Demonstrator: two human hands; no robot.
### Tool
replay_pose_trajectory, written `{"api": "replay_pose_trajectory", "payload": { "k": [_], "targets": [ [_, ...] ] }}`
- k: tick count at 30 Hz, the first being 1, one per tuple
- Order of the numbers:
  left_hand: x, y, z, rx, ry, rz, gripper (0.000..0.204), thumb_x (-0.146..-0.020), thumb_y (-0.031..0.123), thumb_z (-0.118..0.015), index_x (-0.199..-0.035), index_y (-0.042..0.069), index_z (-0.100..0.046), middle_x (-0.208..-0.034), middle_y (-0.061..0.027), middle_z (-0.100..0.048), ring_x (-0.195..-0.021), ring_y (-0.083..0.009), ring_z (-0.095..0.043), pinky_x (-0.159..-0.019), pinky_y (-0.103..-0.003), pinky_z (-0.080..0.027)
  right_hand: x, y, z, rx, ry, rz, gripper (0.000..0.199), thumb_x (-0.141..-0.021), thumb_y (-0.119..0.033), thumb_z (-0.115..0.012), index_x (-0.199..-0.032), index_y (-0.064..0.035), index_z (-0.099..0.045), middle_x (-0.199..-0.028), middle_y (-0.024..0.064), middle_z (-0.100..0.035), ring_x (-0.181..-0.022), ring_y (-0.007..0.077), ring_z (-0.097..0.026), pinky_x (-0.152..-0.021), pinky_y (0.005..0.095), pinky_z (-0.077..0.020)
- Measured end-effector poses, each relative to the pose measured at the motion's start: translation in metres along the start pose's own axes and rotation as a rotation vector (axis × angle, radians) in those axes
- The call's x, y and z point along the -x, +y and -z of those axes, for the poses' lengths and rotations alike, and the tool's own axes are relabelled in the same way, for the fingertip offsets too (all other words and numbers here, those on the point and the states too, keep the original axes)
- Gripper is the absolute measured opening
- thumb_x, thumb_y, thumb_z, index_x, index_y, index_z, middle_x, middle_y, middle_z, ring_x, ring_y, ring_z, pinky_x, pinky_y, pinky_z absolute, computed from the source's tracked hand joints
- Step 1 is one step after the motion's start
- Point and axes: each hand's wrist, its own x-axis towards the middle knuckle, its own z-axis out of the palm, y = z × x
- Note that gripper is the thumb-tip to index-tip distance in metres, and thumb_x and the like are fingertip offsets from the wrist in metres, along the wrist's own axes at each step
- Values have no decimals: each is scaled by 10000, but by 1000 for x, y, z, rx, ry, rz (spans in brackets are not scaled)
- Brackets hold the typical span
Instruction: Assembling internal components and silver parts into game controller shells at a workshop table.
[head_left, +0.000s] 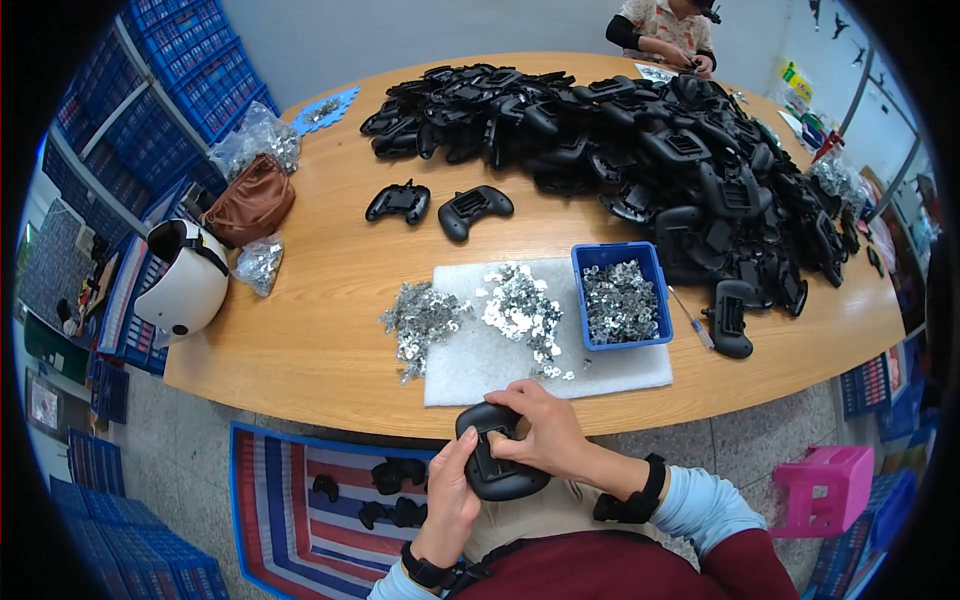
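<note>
"Maroon fabric garment [615,572] nearest, below my hands."

"State of grip?"

"Left hand [450,505] closed along the left edge of one rounded black plastic controller shell [512,484]; right hand [552,432] gripping its far right side, thumb nearest the open rectangular recess [485,460]. Anything beneath that thumb: cannot tell."

"Bearing?"

"Shell between both hands, by the light-brown wooden table [330,300], long axis roughly away from me."

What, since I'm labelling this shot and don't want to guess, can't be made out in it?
All in the head view:
Far side of the black controller: turned away from the camera.
Part of its recess: covered by the right hand.
Bottom of the blue bin: buried under metal pieces.
Lower layers of the controller pile: hidden by those on top.
What the co-worker's hands hold: too small.
</note>
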Motion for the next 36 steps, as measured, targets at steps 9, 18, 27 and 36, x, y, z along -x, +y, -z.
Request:
{"api": "replay_pose_trajectory", "payload": {
  "k": [9, 18, 27, 36],
  "targets": [
    [4, -3, 18, -23, 90, -73, 177, -841, 123, -594, -957, -9, -576, -887, -67, -625, -773, -123, -606, -721, -243, -493, 6, 5, -18, -3, -31, 72, 419, -675, -251, -677, -1062, -104, -613, -976, 102, -552, -740, 251, -593, -657, 319, -491],
    [15, 5, 58, -74, 98, -95, 195, -848, 121, -568, -974, -28, -573, -899, -83, -624, -787, -146, -613, -732, -264, -502, 8, 3, -32, -4, -262, 165, 491, -752, -322, -632, -1178, -105, -523, -1126, 157, -501, -860, 322, -580, -726, 386, -488],
    [51, 23, 257, -470, 606, -83, 269, -825, 183, -616, -984, -31, -583, -884, -82, -623, -768, -148, -599, -682, -274, -484, -3, -2, 22, -150, -346, 101, 408, -792, -244, -610, -1158, -88, -521, -1240, 137, -431, -706, 265, -617, -674, 373, -482],
    [-74, 211, 82, -1495, 411, -956, 192, -800, 127, -623, -903, -34, -607, -791, -134, -629, -755, -212, -613, -706, -307, -473, -14, 1, 63, -157, -326, 71, 240, -798, -200, -608, -973, -37, -623, -873, 93, -618, -640, 211, -604, -583, 297, -477]
  ]
}}
